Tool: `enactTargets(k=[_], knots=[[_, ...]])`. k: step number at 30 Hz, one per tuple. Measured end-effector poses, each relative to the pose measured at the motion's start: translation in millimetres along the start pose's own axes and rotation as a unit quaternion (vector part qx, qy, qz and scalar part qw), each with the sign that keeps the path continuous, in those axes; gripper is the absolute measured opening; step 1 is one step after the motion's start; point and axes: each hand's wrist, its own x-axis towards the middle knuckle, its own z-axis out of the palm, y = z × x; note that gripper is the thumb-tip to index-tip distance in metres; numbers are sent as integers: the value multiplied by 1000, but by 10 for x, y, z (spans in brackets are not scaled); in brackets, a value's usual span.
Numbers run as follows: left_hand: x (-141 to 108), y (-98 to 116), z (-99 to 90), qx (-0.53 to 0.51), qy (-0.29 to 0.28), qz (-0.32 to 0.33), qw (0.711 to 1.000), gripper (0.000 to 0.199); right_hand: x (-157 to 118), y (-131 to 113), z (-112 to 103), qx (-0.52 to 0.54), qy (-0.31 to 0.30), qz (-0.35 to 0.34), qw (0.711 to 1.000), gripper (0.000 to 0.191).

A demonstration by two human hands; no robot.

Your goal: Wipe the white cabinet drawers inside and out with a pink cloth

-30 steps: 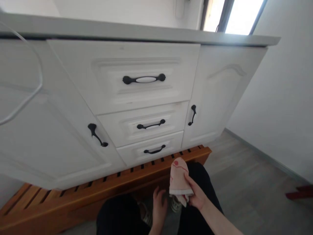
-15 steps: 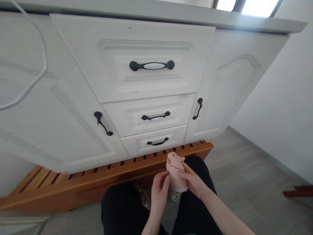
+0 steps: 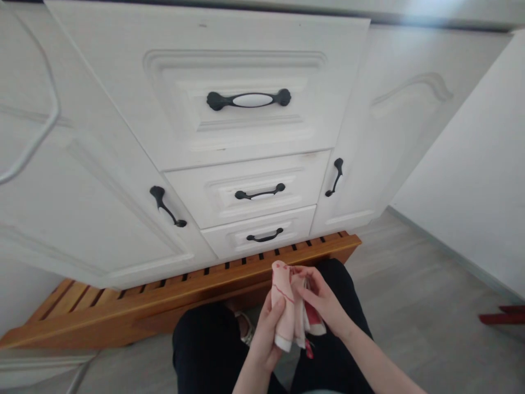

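Observation:
A pink cloth (image 3: 284,306) with red markings and white edges hangs in several folds between my hands, above my dark-trousered knees. My left hand (image 3: 268,325) is closed on its left side, the thumb lying across the front. On the right, my right hand (image 3: 318,295) pinches the upper right part of the fabric. Some of the lower folds have spread apart, showing a darker red part and a small red piece dangling below. The fingers behind the cloth are hidden.
White cabinet doors and drawers (image 3: 254,131) with black handles stand in front. A slatted wooden ledge (image 3: 176,295) runs along their base. A white cable (image 3: 51,112) hangs at upper left, and a dark red wooden piece (image 3: 502,317) lies at the right edge.
The cloth, a compact bundle before, has fanned out into separate folds. My left hand has moved onto its front, and my right hand has shifted its grip. The view has moved closer to the cabinet.

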Motion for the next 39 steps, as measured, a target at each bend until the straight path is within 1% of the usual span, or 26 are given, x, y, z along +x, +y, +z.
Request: enactTargets(k=[2, 3, 4, 6, 7, 8, 9, 10, 13, 15, 18, 19, 21, 23, 24, 25, 27, 29, 30, 31, 32, 33, 35, 37, 38, 39], knots=[[-3, 26, 20, -12, -18, -16, 1000, 62, 23, 28, -4, 84, 88, 56, 991, 65], [-3, 35, 28, -13, -27, -27, 999, 60, 24, 28, -1, 134, 100, 96, 981, 71], [-2, 42, 35, -13, -33, -39, 999, 61, 16, 21, 5, 188, 80, 137, 969, 71], [3, 51, 46, -9, -38, -57, 998, 65, -25, -2, 20, 291, -30, 219, 931, 69], [6, 54, 51, -3, -37, -60, 998, 67, -54, -9, 27, 322, -87, 249, 909, 72], [9, 55, 55, 9, -30, -56, 998, 68, -81, -10, 32, 335, -122, 263, 896, 72], [12, 54, 56, 29, -18, -49, 998, 69, -104, -3, 36, 332, -127, 258, 898, 69], [15, 50, 55, 58, 2, -40, 998, 69, -118, 12, 37, 318, -110, 239, 911, 66], [27, 10, 48, 173, 76, -22, 982, 72, -99, 85, 43, 253, -17, 159, 954, 70], [39, -39, 46, 291, 102, 18, 951, 73, -60, 136, 64, 237, 29, 149, 960, 67], [57, -135, 54, 469, 99, 145, 865, 69, -25, 177, 122, 274, 91, 172, 942, 57], [61, -174, 55, 509, 95, 183, 836, 69, -28, 178, 141, 302, 98, 181, 931, 55], [72, -265, 45, 559, 95, 224, 792, 69, -49, 166, 165, 365, 79, 193, 908, 55], [90, -372, 21, 585, 101, 233, 771, 71, -77, 161, 158, 399, 32, 192, 896, 57], [105, -423, 7, 587, 98, 233, 769, 74, -85, 169, 142, 393, 15, 191, 899, 57], [124, -461, -6, 588, 86, 234, 770, 77, -85, 188, 118, 377, 9, 190, 906, 55], [171, -459, -16, 593, 58, 247, 765, 85, -57, 259, 49, 353, 29, 196, 914, 52], [229, -299, 23, 608, 73, 293, 735, 87, 0, 359, -44, 370, 71, 228, 898, 46], [263, -150, 72, 617, 100, 332, 707, 84, 28, 414, -98, 384, 95, 254, 882, 43], [303, 38, 144, 630, 132, 370, 670, 79, 50, 469, -155, 393, 123, 276, 868, 43], [349, 257, 240, 652, 148, 409, 621, 76, 64, 522, -213, 392, 152, 291, 860, 44], [404, 494, 356, 661, 168, 454, 574, 73, 67, 572, -270, 382, 179, 290, 859, 44], [536, 976, 624, 684, 175, 517, 484, 66, 49, 660, -380, 344, 218, 235, 882, 49], [688, 1398, 887, 707, 171, 556, 403, 60, 30, 721, -480, 284, 198, 188, 919, 54], [764, 1565, 1000, 721, 174, 555, 377, 56, 34, 737, -522, 251, 169, 182, 936, 54], [835, 1699, 1093, 738, 174, 540, 365, 50, 52, 743, -556, 219, 137, 182, 949, 52]])
